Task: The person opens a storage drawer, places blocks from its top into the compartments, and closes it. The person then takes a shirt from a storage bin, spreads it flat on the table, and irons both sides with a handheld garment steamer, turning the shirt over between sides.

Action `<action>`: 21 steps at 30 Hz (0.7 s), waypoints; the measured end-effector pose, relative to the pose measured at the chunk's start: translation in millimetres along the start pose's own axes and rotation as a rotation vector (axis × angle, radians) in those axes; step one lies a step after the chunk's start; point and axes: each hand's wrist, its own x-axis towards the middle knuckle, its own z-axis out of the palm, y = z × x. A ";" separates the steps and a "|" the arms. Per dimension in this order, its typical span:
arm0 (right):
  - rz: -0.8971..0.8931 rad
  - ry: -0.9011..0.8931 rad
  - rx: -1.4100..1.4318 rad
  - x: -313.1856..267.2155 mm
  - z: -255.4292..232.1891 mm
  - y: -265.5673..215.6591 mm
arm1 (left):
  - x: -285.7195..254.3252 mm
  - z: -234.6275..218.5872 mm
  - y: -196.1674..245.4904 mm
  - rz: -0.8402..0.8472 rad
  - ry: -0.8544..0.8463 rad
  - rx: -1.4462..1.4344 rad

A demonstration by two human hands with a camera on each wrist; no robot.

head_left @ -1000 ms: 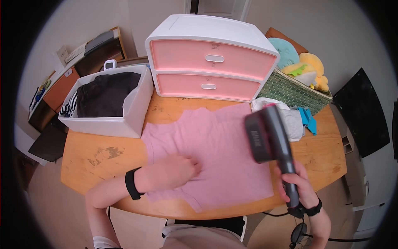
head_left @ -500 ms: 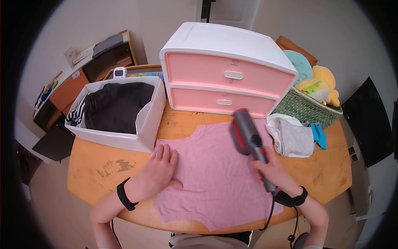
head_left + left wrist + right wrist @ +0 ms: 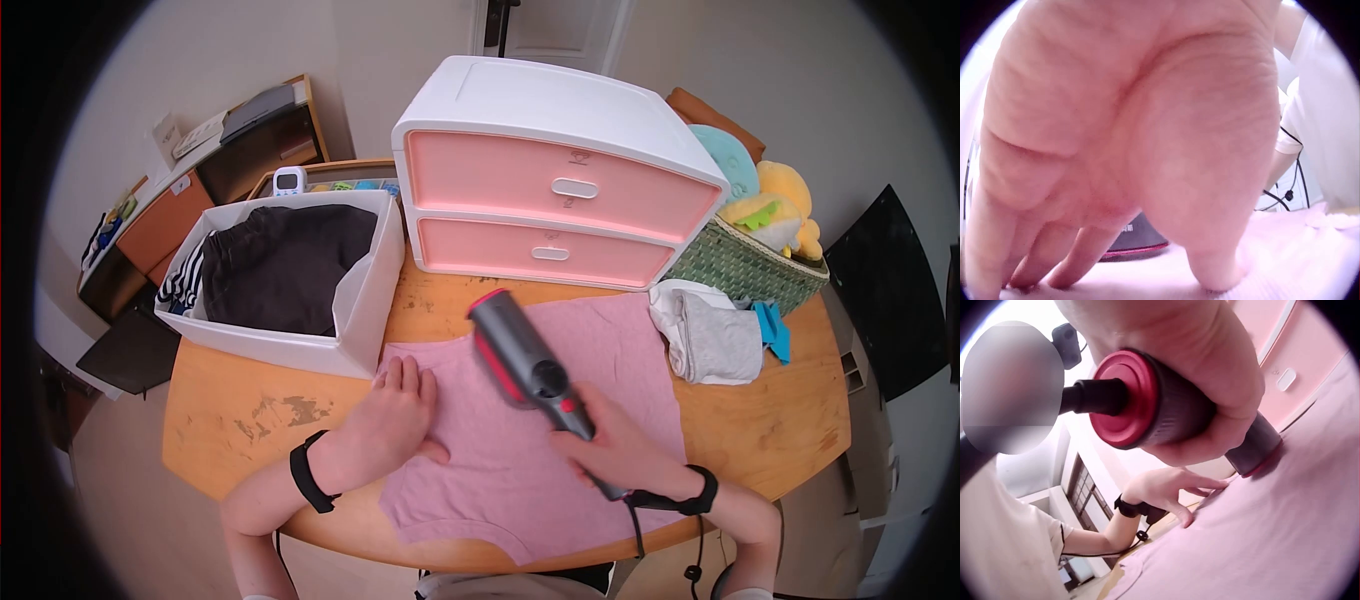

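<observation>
A pink shirt (image 3: 460, 500) lies spread on the wooden table, with small wrinkles across it. My right hand (image 3: 625, 445) grips the handle of a grey and red handheld garment steamer (image 3: 520, 350), fingers wrapped round it in the right wrist view. The steamer's head is down at the cloth near the shirt's upper left part, and a cord runs from the handle's end. My left hand (image 3: 385, 425) rests on the shirt's left side, fingers extended and thumb apart. In the left wrist view its fingertips press the cloth, and the steamer (image 3: 1138, 240) shows just beyond them.
A white box (image 3: 350, 345) with dark folded clothes stands at the back left. Behind the shirt is a white and pink drawer unit (image 3: 490, 235). Folded grey and white clothes (image 3: 715, 345) lie to the right, before a green woven basket (image 3: 745, 265) of plush toys.
The steamer has come down from above the shirt's right side and moved left across it. My left hand has shifted from the shirt's middle to its left side. The view has tilted slightly.
</observation>
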 end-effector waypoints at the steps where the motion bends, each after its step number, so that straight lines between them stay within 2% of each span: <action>1: 0.000 0.002 -0.002 3.3 4.1 -0.8 | -0.3 1.3 0.0 0.001 0.002 -0.001; 3: 0.050 -0.069 0.007 7.8 6.1 -2.1 | -1.2 5.5 -0.4 0.012 0.032 0.032; 5: 0.017 -0.025 -0.024 4.6 -2.7 2.3 | -1.3 6.6 0.2 0.009 0.040 0.033; 7: 0.070 0.143 -0.074 -2.3 -22.8 2.0 | -1.5 4.8 1.5 -0.004 0.047 0.028; 9: 0.134 0.276 -0.003 -8.4 -49.9 14.1 | 0.2 -1.0 2.1 -0.012 0.028 0.003; 11: 0.076 0.356 0.123 -18.1 -69.6 21.2 | 2.3 -7.6 2.2 -0.021 0.006 -0.020; 12: 0.051 0.472 0.125 -21.3 -68.0 22.1 | 1.8 -9.6 2.5 -0.018 -0.018 -0.035; 16: 0.026 0.437 0.041 -23.5 -57.3 12.7 | 1.9 -3.7 3.5 -0.051 -0.059 -0.017; 19: 0.047 0.185 -0.035 -14.7 -35.6 6.4 | 3.5 -0.4 2.8 -0.050 -0.074 0.004; 21: -0.013 0.032 -0.076 -9.2 -10.8 -2.2 | 2.0 2.5 -0.6 0.005 0.018 0.013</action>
